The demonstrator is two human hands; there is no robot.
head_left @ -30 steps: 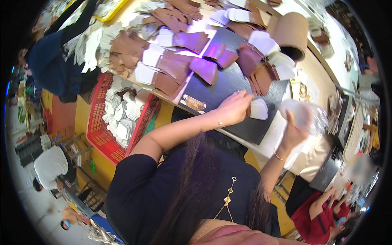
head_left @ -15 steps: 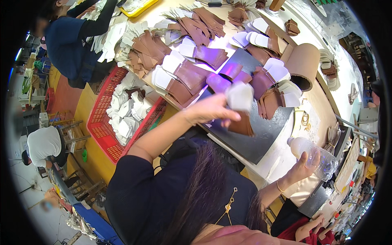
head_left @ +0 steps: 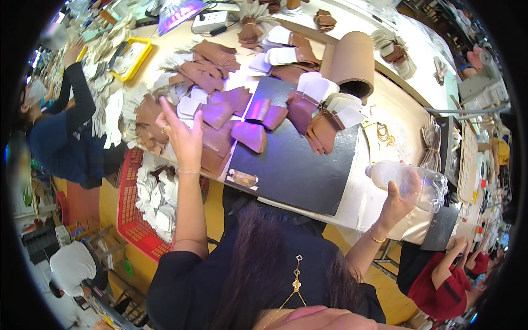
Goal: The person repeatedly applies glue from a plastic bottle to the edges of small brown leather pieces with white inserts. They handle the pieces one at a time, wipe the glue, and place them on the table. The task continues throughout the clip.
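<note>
the left hand (head_left: 184, 135) is raised over the left part of the table (head_left: 344, 220), its index finger extended and its thumb spread away from it, with nothing visible in its grasp. just beside it on the right lies a stack of brown leather-like pieces (head_left: 218, 140), and just to its left a loose heap of brown cut pieces (head_left: 148, 113); whether the fingertips touch either pile, i cannot tell. the right hand (head_left: 397, 209) is wrapped around a clear plastic bottle (head_left: 421, 190), thumb on the near side and fingers partly hidden behind it. the bottle is tilted onto its side over the right part of the table, neck pointing left, near a tied bundle of pale strips (head_left: 430, 148). a gold bracelet (head_left: 377, 236) circles the right wrist.

between the hands lies a black mat (head_left: 302, 176). a small fanned stack of purple-lit brown pieces (head_left: 249, 136) rests near its left edge, and two stacks of brown and white pieces (head_left: 323, 132) overlap its upper right part. beyond them a brown cardboard tube (head_left: 352, 58) lies on its side, with yellowish rubber bands (head_left: 383, 133) on the table nearer the bottle. below the table's left edge, a red plastic basket (head_left: 125, 214) holds white pieces (head_left: 158, 201). a co-worker in a dark blue top (head_left: 63, 148) stands at the far left, near a yellow tray (head_left: 144, 59)
</note>
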